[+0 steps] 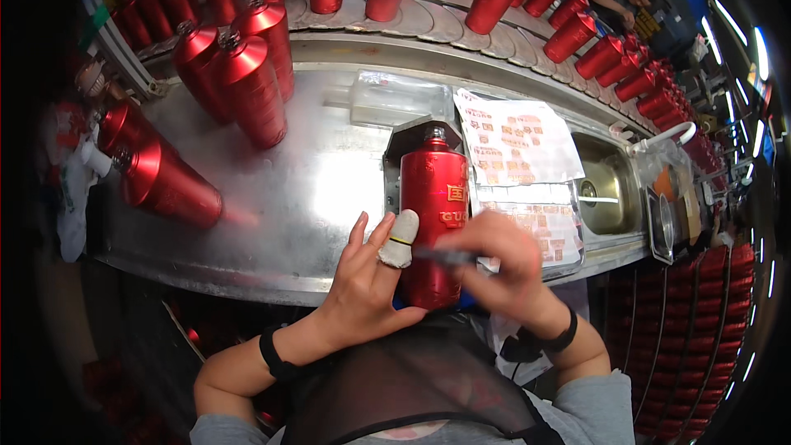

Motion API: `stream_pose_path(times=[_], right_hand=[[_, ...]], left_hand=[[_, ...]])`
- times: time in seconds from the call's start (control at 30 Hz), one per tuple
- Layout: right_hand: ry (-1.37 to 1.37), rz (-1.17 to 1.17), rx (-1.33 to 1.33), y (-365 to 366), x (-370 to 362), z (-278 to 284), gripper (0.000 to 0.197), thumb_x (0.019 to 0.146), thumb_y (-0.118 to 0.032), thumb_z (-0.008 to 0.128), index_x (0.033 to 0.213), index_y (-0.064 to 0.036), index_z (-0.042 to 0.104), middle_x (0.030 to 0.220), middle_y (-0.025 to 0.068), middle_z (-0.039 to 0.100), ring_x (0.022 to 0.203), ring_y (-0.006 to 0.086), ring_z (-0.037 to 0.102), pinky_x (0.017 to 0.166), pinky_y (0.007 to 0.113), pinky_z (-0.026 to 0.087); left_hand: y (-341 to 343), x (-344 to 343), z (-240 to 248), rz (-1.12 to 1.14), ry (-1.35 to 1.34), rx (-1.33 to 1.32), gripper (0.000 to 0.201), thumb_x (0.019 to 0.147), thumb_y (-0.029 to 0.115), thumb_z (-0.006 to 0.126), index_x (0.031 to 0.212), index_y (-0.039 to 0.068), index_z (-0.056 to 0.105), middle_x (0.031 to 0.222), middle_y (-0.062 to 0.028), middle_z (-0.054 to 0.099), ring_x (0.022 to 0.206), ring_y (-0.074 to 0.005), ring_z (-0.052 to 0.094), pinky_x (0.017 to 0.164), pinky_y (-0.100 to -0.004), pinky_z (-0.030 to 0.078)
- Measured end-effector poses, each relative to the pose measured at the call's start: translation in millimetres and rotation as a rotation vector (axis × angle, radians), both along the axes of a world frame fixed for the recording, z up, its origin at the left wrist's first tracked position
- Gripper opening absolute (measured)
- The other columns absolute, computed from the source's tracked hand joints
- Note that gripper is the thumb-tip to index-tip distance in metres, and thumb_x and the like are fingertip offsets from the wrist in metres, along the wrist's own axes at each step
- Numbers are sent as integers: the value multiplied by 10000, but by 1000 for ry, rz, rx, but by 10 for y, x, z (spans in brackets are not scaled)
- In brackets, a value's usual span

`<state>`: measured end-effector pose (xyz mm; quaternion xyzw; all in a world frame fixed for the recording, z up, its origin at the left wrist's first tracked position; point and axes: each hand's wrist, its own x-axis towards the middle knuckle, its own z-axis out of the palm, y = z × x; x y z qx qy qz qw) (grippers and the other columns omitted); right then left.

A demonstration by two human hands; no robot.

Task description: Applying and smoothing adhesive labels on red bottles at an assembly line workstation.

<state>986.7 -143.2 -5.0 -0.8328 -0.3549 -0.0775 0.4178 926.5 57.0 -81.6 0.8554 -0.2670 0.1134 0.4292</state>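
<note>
A glossy red bottle point(433, 177) with gold lettering rests in front of me, its neck away from me, against a dark angular holder point(395, 147). My left hand point(362, 284) lies along its left side with the fingers stretched and apart. One of those fingers wears a whitish cover point(401, 239) with a yellow band, touching the bottle's edge. The left thumb reaches toward the bottle's base. Over the bottle's right side, my right hand point(503, 264) is closed on a slim dark tool point(441, 256). Motion blurs both hand and tool, so its exact kind cannot be told.
Printed label sheets point(519, 140) lie right of the bottle, beside a clear tray point(400, 99) and a metal sink point(608, 185). Red bottles point(251, 86) stand on the left of the metal bench point(305, 239). More line the conveyor point(428, 23) behind. A person point(614, 0) sits far right.
</note>
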Motion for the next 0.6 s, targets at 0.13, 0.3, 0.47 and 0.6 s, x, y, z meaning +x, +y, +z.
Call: stream_pose_path(times=[0.13, 0.3, 0.47, 0.6], right_hand=[[-93, -212, -18, -2, 216, 20, 275, 678, 45, 691, 938, -44, 683, 791, 101, 609, 748, 280, 576, 674, 362, 459], [-154, 239, 16, -65, 44, -92, 358, 622, 60, 698, 962, -49, 695, 790, 94, 614, 703, 272, 588, 642, 380, 464], [20, -128, -25, -198, -8, -139, 364, 610, 56, 708, 953, -65, 696, 814, 83, 634, 759, 267, 602, 674, 366, 473], [164, -51, 120, -253, -99, -155, 253, 672, 31, 767, 904, -35, 692, 798, 81, 621, 719, 224, 595, 636, 325, 461]], left_hand=[[10, 0, 0, -12, 48, -20, 1011, 592, 288, 864, 1386, -127, 395, 1364, -308, 491, 1321, -448, 441, 1111, -625, 278], [37, 18, -51, -9, 80, -71, 1034, 587, 280, 874, 1405, -114, 379, 1368, -307, 485, 1321, -446, 442, 1110, -606, 298], [55, 49, -101, -58, 157, -104, 1066, 598, 302, 886, 1435, -93, 356, 1399, -308, 457, 1333, -449, 430, 1112, -596, 298], [119, 116, -34, -95, 217, -141, 1041, 698, 472, 828, 1469, -42, 354, 1423, -311, 433, 1347, -455, 410, 1125, -585, 266]])
